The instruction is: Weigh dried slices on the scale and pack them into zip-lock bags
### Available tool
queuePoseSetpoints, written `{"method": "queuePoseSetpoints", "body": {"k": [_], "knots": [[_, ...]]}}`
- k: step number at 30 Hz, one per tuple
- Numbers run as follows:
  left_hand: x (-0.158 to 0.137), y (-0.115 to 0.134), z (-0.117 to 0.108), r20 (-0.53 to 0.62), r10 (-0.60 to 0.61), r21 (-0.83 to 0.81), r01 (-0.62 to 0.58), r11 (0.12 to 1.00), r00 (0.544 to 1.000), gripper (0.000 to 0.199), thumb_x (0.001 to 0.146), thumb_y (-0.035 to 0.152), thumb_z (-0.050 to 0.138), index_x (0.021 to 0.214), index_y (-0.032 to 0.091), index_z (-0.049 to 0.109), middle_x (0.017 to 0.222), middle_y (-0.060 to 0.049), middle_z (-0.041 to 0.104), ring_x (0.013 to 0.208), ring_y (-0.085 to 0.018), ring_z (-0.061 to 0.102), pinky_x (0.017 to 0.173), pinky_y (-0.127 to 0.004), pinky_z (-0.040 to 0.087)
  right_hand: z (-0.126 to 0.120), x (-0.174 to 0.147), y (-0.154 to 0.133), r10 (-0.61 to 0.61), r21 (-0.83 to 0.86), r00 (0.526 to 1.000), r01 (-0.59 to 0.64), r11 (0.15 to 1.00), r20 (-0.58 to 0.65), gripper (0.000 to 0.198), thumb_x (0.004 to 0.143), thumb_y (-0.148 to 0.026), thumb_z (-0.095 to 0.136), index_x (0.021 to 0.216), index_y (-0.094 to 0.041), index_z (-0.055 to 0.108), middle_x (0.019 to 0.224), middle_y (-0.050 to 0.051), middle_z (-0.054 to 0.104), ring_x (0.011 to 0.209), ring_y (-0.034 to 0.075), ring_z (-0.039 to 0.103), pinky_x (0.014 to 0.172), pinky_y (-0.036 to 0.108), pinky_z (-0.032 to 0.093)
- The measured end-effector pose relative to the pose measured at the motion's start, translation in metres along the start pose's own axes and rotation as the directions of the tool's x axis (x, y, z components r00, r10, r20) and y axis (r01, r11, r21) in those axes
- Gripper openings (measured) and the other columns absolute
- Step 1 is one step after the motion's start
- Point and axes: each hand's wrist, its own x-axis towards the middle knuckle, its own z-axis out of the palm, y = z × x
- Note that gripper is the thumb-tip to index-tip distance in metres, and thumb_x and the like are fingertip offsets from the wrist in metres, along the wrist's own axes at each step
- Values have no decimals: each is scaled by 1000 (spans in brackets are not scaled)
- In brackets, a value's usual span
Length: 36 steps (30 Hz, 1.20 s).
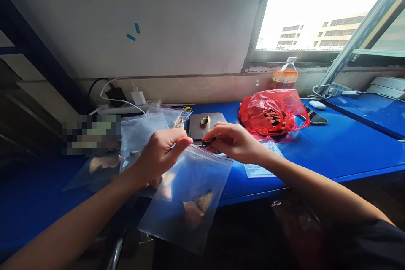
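Note:
My left hand (166,147) is closed, thumb and fingers pinching the top left corner of a clear zip-lock bag (202,177) with a red line along its top. The bag hangs tilted over the table's front edge, with brownish dried pieces (194,211) low inside it. Just above the bag's top edge, my right hand (232,141) pinches a small dark piece (208,141); its kind is unclear. Behind my hands, a flat metal-topped plate, perhaps a small scale (198,128), bears a curled dried piece (205,122).
More clear bags (137,128) with dried pieces lie to the left on the blue table (348,152). A red plastic bag (268,112) with dark contents sits right, near a flat clear bag (261,168), phone (318,117) and orange drink bottle (286,74). A power strip (122,109) lies along the wall.

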Motion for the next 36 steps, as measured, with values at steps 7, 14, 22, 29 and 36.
{"method": "queuePoseSetpoints", "body": {"k": [7, 14, 22, 29, 36], "knots": [[0, -3, 0, 5, -11, 8, 11, 1000, 1000, 43, 97, 36, 40, 58, 18, 40, 56, 5, 38, 50, -9, 36, 50, -25, 29, -7, -1, -10, -71, -52, 997, 73, 996, 37, 13, 81, -15, 62, 92, -15, 70, 87, 3, 63, 77, 12, 62, 66, 25, 52], [0, -5, 1, -4, -11, -9, 11, 1000, 1000, 42, 97, 35, 41, 58, 18, 40, 56, 5, 37, 51, -9, 34, 49, -25, 28, -4, -3, -13, -93, -108, 995, 95, 990, 21, 7, 81, -10, 61, 84, -14, 65, 79, 1, 65, 69, 8, 55, 60, 22, 41], [-1, -5, 1, -1, 34, 15, -34, 999, 999, 43, 98, 36, 42, 58, 17, 41, 56, 5, 38, 50, -9, 36, 50, -24, 29, -5, -6, -11, 61, 164, 978, -94, 982, 197, 21, 82, -29, 68, 95, -13, 64, 83, 3, 66, 72, 11, 59, 63, 24, 47], [0, 1, 1, 21, 101, 19, -102, 995, 995, 47, 99, 42, 39, 59, 17, 41, 56, 5, 40, 50, -9, 37, 51, -24, 31, -8, 20, 17, -283, -575, 954, 179, 799, -96, 23, 86, -24, 62, 107, -16, 67, 100, 9, 64, 89, 17, 59, 82, 33, 48], [2, 5, 0, 39, 151, 29, -152, 988, 988, 44, 100, 35, 39, 60, 18, 41, 57, 5, 43, 51, -8, 39, 52, -23, 33, -20, 49, 57, -129, -771, 986, 5, 636, -101, 39, 85, -28, 64, 122, -15, 62, 111, 14, 67, 106, 25, 60, 93, 42, 45]]}}
